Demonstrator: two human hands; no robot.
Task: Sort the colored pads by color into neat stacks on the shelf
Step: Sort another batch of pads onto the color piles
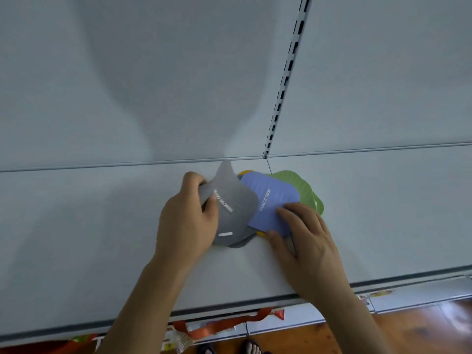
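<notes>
A mixed pile of pads lies on the white shelf. My left hand grips a grey pad with white lettering and lifts its far end off the pile. A second grey pad peeks out beneath it. My right hand rests on the near corner of a blue pad printed "REMOVE ODOR", fingers on top and thumb at its edge. A yellow pad shows under the blue one. Green pads lie at the far right of the pile.
The shelf's white back panel rises behind the pile, with a slotted upright right of centre. The shelf's front edge runs below my wrists. Lower down are packaged goods, a wooden floor and sandalled feet.
</notes>
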